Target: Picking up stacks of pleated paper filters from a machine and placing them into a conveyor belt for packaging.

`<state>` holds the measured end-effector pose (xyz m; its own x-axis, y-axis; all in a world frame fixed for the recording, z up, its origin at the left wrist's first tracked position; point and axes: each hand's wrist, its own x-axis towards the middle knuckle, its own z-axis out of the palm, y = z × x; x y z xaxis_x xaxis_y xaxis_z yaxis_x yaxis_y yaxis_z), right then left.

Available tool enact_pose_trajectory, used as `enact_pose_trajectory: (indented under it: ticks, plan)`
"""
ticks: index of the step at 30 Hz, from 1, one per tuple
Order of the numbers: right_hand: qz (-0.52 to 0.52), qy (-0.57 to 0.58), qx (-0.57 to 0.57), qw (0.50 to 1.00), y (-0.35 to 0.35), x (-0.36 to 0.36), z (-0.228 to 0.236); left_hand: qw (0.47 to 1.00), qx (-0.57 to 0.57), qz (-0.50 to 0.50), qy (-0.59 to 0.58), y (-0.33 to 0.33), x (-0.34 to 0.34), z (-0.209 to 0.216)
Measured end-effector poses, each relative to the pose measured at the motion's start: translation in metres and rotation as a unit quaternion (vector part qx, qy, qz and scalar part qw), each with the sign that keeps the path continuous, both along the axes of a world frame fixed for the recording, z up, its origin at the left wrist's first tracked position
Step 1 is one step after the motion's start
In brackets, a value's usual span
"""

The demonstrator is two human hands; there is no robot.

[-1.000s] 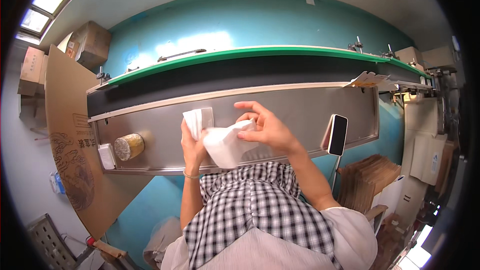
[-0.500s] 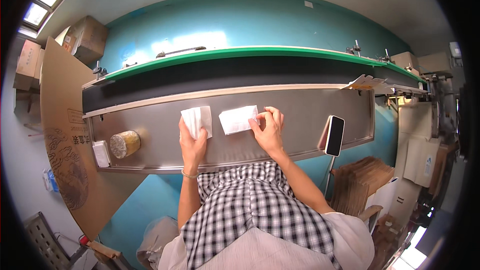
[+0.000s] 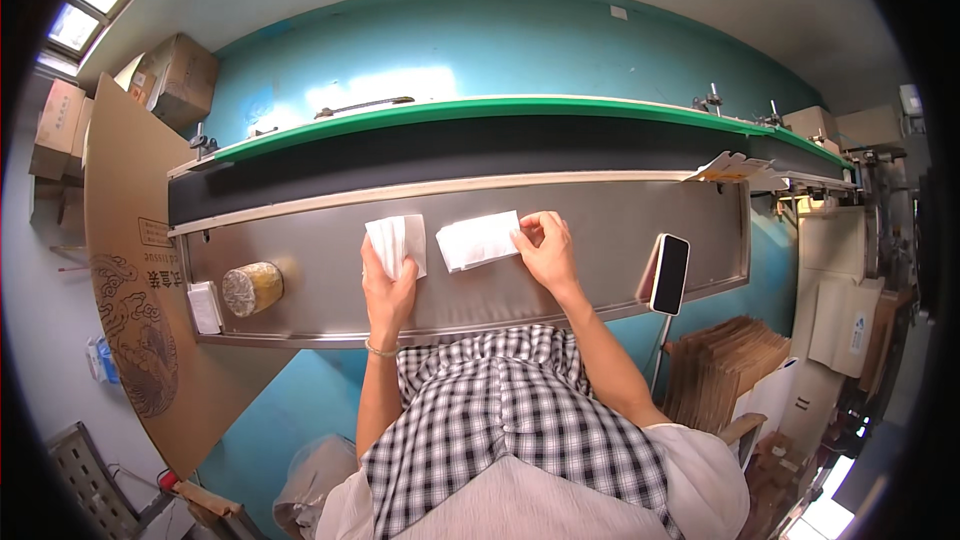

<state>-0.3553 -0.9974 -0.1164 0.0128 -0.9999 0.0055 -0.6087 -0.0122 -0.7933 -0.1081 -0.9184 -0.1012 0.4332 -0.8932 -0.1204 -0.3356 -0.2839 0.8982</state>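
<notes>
My left hand is closed around a stack of folded white tissues, thumb on the near side. To its right, a second stack of folded white tissues is tilted slightly over the steel worktop. My right hand pinches this stack at its right end, with thumb and curled fingers at the edge. The undersides of both stacks are hidden, so I cannot tell whether they touch the worktop.
A roll of tape and a small white packet sit at the worktop's left end. A phone on a stand rises at the right. Behind runs a dark conveyor belt with a green rail. A large cardboard sheet stands left.
My right hand has shifted slightly at the right end of the tissue stack, its fingers more curled. The left hand keeps its hold, almost still.
</notes>
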Motion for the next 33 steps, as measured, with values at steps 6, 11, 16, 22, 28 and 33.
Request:
enact_pose_trajectory:
  ticks: [6, 11, 16, 22, 28, 33]
  plan:
    - [-0.007, -0.098, 0.088, 0.991, -0.002, 0.008, 0.002, 1.000, -0.005, -0.005, -0.025, 0.000, -0.003, -0.003]
    - [0.017, -0.139, 0.086, 0.986, 0.001, 0.021, -0.002, 1.000, -0.001, -0.007, -0.005, 0.001, -0.012, 0.007]
    - [0.053, -0.124, 0.089, 0.987, 0.002, 0.028, -0.004, 0.999, -0.023, -0.007, -0.021, 0.002, -0.016, -0.002]
    - [0.012, -0.036, 0.112, 0.993, 0.008, 0.035, -0.002, 0.999, -0.029, 0.008, -0.013, 0.000, -0.019, -0.005]
    - [0.090, 0.016, 0.089, 0.992, 0.000, 0.048, -0.020, 0.999, -0.024, 0.020, -0.013, 0.002, -0.016, -0.002]
    - [0.057, -0.189, 0.109, 0.974, -0.085, 0.006, -0.055, 0.999, -0.021, 0.030, -0.005, 0.004, -0.011, -0.006]
